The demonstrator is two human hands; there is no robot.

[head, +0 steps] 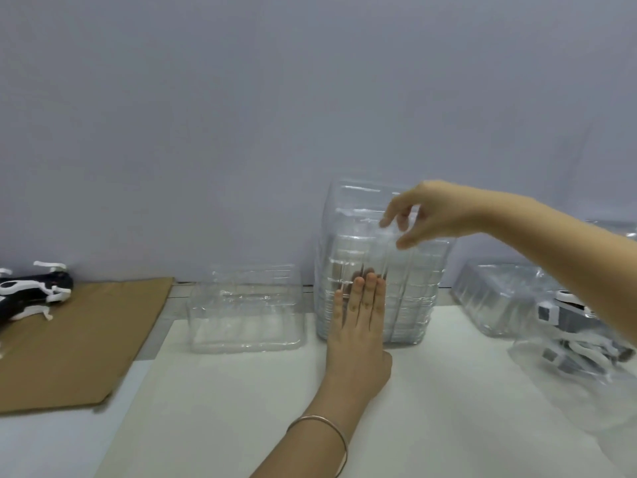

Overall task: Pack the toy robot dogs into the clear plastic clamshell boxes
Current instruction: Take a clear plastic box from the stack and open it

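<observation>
Left hand (358,336) flat, pressing stack (408,288) front. Right hand (437,212) curling at stack top, grip unclear. One box (244,312) sitting left; one dog (31,291) lying far left.

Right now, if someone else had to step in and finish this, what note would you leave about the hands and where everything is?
Left hand: open, flat against the front of the stack of clear boxes.
Right hand: fingers curled over the stack's top; whether it pinches a box is unclear.
An empty box stands left of the stack, another clear box to its right.
One black-and-white toy dog lies on the cardboard, far left; more dogs lie in a plastic bag, right.
Done: no dog visibly boxed.
Left: take a box, put a dog in, close it, repeat.
</observation>
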